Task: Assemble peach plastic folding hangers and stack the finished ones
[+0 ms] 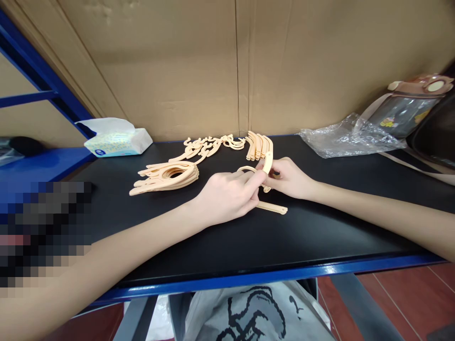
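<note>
In the middle of the black table, my left hand [229, 195] and my right hand [289, 177] meet around a beige plastic hanger [268, 163]. One curved arm of it stands up between my fingertips, and a thin curved part shows behind my left hand. Both hands are closed on it; its lower portion is mostly hidden by my fingers. Just below my left fingers, a straight beige hanger arm [273, 207] sticks out to the right; I cannot tell whether it touches the hand. A stack of beige hangers [170, 176] lies left of my left hand.
Behind my hands lie loose hanger hooks [204, 146] and a row of curved hanger arms [259, 144]. A tissue pack [117, 138] stands at the back left. Clear plastic wrapping [330, 137] and a drink bottle [408, 109] are at the back right. Cardboard [170, 71] closes off the rear.
</note>
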Demonstrator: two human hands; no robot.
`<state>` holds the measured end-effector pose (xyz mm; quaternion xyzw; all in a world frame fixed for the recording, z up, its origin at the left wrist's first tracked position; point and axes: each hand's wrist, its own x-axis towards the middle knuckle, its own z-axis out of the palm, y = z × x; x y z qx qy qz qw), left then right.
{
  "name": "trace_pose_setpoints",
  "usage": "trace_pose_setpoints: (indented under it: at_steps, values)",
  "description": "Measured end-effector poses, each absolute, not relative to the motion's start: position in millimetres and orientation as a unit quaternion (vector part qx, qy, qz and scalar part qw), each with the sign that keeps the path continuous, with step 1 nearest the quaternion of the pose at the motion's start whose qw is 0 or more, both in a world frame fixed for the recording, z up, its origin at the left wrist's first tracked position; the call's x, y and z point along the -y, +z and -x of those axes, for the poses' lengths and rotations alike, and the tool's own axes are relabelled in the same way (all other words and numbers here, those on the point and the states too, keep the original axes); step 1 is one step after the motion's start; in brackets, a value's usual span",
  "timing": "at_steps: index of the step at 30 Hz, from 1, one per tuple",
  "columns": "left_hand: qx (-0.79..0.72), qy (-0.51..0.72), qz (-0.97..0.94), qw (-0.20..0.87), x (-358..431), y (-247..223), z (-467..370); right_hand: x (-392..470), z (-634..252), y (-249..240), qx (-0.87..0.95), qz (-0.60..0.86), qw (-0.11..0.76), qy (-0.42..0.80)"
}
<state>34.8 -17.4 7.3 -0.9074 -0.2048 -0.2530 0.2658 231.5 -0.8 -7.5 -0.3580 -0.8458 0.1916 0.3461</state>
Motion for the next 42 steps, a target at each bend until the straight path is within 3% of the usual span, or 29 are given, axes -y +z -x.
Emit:
trace_pose_setpoints:
  at_steps: [32, 42]
  values:
    - [0.295, -0.169, 0.901, 0.269, 16.8, 5.1, -32.5, 1.4, -231.1, -7.9, 0.853, 0.349, 0.353, 0.163]
    - [0.348, -0.146, 0.922, 0.09, 21.3, 13.1, -35.5, 0.4, -231.6, -8.9, 0.855, 0.345, 0.35, 0.165]
